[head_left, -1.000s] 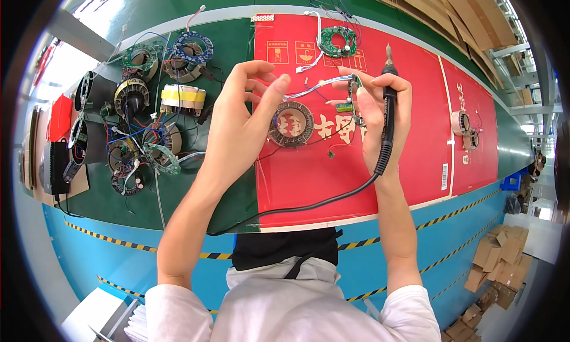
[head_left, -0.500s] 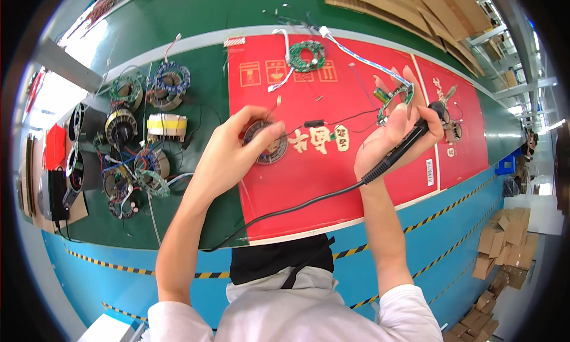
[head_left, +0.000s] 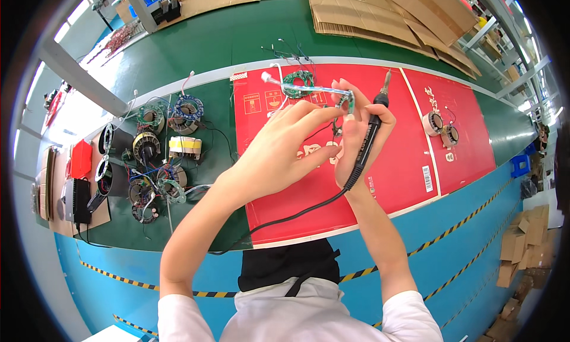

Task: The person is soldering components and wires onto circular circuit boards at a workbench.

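Observation:
In my right hand (head_left: 362,140), closed, is a black soldering iron (head_left: 369,141), its metal tip pointing away from me. The same hand's fingers hold a green circuit board (head_left: 350,106) seen nearly edge-on, with a white-plugged cable (head_left: 309,88) stretching left. My left hand (head_left: 282,143) reaches over the red cardboard with thumb and index finger apart, its fingertips beside the board and thin wires (head_left: 336,128). Whether they touch is unclear. The round wound motor part seen earlier is out of sight, and my left hand covers that area. Another green ring board (head_left: 298,84) lies beyond.
Several wound motor cores (head_left: 146,146) and ring boards crowd the green table at left, near dark cylindrical housings (head_left: 113,177) and a black box (head_left: 78,201). Two small wound cores (head_left: 435,123) rest on the red cardboard (head_left: 297,220) at right. The iron's cord (head_left: 291,212) crosses the front.
My left hand has moved right, off the round motor part, to the board in my right hand. The right hand has shifted left and the iron's tip points more upward. The view has also shifted.

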Demonstrator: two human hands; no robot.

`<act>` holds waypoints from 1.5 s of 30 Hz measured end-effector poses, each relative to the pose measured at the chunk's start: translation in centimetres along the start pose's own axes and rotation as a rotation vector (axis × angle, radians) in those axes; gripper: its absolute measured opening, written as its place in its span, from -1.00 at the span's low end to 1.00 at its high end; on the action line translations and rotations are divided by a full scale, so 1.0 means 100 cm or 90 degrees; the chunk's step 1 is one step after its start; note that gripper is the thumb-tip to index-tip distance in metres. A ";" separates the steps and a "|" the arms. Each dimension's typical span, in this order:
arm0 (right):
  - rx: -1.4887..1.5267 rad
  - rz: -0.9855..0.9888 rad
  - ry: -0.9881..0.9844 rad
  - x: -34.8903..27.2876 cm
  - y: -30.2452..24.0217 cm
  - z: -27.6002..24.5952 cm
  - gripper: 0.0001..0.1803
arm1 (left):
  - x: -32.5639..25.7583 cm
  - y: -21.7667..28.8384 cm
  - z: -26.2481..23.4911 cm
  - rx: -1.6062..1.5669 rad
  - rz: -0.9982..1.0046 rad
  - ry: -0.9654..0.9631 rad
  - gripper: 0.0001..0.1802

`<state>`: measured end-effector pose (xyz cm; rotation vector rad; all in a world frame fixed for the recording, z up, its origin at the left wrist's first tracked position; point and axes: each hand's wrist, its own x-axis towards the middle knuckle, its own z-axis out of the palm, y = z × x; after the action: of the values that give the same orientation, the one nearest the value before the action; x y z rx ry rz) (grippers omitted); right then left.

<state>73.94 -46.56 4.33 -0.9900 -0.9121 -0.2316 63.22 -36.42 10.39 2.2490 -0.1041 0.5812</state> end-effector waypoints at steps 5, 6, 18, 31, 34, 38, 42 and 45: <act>0.013 -0.010 -0.013 0.000 -0.007 0.002 -0.69 | -0.002 -0.002 0.006 -0.014 -0.020 -0.023 -0.71; 0.016 -0.009 -0.007 0.000 -0.007 0.002 -0.69 | -0.003 -0.002 0.007 0.001 -0.014 -0.010 -0.74; -0.089 0.088 0.081 -0.003 -0.010 0.002 -0.73 | 0.021 -0.003 -0.047 -0.267 -0.128 0.274 -0.79; -0.245 0.110 0.035 -0.002 -0.005 0.004 -0.79 | 0.015 -0.034 -0.041 0.669 0.159 0.179 -0.75; -0.236 0.139 0.032 -0.002 -0.006 0.004 -0.80 | 0.015 -0.034 -0.039 0.671 0.161 0.175 -0.75; -0.231 0.121 0.039 -0.002 -0.005 0.002 -0.80 | 0.012 -0.030 -0.035 0.617 0.166 0.174 -0.73; -0.239 0.133 0.039 -0.003 -0.005 0.003 -0.79 | 0.006 -0.026 -0.030 0.585 0.173 0.162 -0.71; -0.236 0.130 0.034 -0.002 -0.006 0.005 -0.80 | 0.004 -0.025 -0.029 0.583 0.185 0.156 -0.71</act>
<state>73.22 -46.55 4.66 -1.4046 -0.7257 -0.2576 63.14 -32.60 10.57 3.0303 -0.0404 1.2468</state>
